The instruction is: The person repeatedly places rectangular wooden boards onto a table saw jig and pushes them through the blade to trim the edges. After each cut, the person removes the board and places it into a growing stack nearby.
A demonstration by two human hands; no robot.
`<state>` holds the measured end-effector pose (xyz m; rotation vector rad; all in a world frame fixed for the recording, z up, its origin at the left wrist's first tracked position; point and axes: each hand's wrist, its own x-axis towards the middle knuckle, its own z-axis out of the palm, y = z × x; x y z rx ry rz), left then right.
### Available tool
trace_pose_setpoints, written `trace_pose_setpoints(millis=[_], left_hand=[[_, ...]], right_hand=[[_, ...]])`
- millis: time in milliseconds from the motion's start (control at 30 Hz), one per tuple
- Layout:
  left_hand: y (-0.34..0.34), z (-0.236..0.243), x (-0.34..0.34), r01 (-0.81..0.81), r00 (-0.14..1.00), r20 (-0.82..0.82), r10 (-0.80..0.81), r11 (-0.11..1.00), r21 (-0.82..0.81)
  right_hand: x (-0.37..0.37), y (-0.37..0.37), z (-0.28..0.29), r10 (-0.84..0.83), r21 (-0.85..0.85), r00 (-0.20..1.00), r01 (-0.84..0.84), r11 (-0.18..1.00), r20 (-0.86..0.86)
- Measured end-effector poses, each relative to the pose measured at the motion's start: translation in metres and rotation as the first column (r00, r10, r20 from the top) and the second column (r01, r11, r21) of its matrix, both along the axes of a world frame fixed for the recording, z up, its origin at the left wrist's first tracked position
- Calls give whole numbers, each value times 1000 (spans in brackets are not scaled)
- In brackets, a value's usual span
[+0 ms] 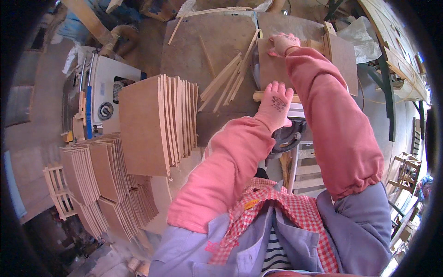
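My left hand (274, 104), in a pink glove, has its fingers stretched out at the near edge of a brown wooden board (272, 69), beside a pale wooden bar (258, 96). My right hand (282, 45), also gloved, is farther forward, its fingers bent over the board's far edge. Further boards (341, 64) lie at the right of it. Below my left hand is a machine with a dark curved metal part (288, 143), partly hidden by my arm.
Loose wooden strips (221, 76) lie on the brown worktop (184, 60). Stacked panels stand at the left (140, 120) and lower left (106, 171), near a white machine (106, 78). A green frame with timber (387, 92) runs along the right. A small pallet (60, 194) is far left.
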<state>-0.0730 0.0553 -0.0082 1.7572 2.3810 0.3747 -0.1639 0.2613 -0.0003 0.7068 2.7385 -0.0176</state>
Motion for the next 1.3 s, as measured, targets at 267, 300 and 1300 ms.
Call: trace_pose_setpoints(millis=[267,300,1300], left_hand=[[-30,2,36,-4,1000,5,3,999,37],[-37,3,43,-7,1000,8,7,999,53],[-171,-29,108,-388,334,755,565,812,-436]], right_hand=[[36,-26,2,-9,-47,1000,8,999,-19],[44,-35,2,-5,-51,999,4,999,-37],[487,5,-6,-814,-925,531,136,356,-236]])
